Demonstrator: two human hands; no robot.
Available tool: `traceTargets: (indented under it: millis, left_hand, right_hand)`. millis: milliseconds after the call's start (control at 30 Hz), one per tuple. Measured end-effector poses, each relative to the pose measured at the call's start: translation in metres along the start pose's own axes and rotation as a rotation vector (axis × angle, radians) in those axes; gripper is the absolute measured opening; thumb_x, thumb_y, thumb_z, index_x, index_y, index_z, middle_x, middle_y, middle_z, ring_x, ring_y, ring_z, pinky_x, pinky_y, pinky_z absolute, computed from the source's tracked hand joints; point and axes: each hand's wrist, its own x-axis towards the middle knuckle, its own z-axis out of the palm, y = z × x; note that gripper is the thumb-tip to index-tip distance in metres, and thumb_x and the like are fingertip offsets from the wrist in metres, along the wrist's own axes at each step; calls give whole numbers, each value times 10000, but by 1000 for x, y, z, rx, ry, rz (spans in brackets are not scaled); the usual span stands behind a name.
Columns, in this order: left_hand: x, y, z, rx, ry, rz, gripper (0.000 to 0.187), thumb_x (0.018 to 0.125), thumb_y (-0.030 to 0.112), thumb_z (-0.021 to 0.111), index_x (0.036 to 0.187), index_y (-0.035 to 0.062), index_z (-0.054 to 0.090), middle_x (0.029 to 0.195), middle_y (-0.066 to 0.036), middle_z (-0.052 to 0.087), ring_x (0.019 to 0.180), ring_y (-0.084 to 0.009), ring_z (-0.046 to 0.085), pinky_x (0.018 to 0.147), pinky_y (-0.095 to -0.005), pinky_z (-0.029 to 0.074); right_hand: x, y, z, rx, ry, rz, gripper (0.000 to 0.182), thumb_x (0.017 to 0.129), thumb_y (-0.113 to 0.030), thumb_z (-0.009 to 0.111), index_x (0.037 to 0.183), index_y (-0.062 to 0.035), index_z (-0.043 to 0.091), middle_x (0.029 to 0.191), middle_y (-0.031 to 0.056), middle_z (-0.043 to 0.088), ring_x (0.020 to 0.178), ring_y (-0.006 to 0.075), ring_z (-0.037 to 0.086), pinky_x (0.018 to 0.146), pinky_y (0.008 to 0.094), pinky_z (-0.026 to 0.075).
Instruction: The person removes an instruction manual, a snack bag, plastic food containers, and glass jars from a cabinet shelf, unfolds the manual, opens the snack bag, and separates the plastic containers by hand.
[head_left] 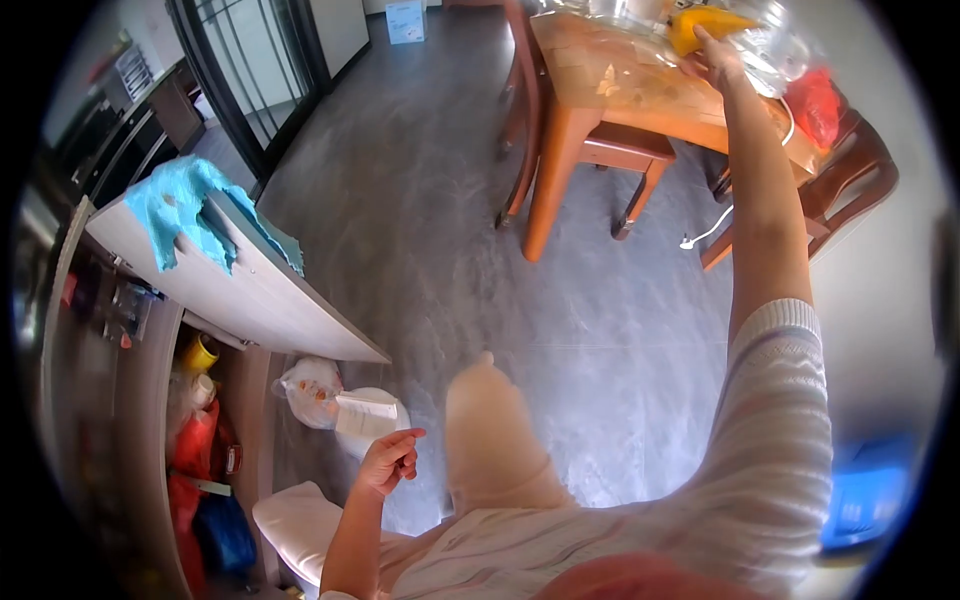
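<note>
Orange-topped wooden table (600,80): carries a yellow-orange soft-looking item (705,24) at its far edge, beside clear plastic wrapping (775,50). Likely light and pliable; best pinched at its near edge. Right hand (715,60) touches it; closure cannot be told. Left hand (388,462) loosely curled, empty.

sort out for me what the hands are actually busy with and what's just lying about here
In hand:
- right hand on the yellow cloth
- wooden table

Lying about:
- left hand, empty
- blue cloth on the cabinet door
- white cable
- red bag
</note>
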Motion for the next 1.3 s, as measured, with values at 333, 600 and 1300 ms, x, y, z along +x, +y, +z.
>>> traceTargets:
  millis: [333, 600, 1300]
  left_hand:
    - [-28, -8, -37, 27, 133, 147, 306, 836, 181, 549, 1081, -2, 547, 606, 1, 509, 479, -79, 446, 427, -224, 344]
    - [-88, 26, -119, -67, 213, 435, 364, 729, -14, 511, 1092, -24, 521, 898, -76, 576, 715, -126, 543, 614, -226, 442]
    - [-80, 62, -175, -53, 158, 255, 310, 721, 10, 542, 1027, -24, 577, 817, -42, 543, 747, -81, 497, 667, -219, 426]
  right_hand:
    - [-36, 70, -21, -39, -370, -50, 391, 846, -252, 527, 1182, -62, 462, 1111, 75, 553, 921, 181, 572, 712, 313, 489]
    - [-387, 160, 150, -362, -1467, 422, 319, 816, -276, 537, 1083, -102, 558, 969, 43, 617, 832, 137, 592, 679, 274, 475]
    - [-708, 282, 170, -486, -2901, 795, 326, 760, -314, 628, 846, 0, 602, 767, 102, 623, 717, 169, 551, 635, 313, 428]
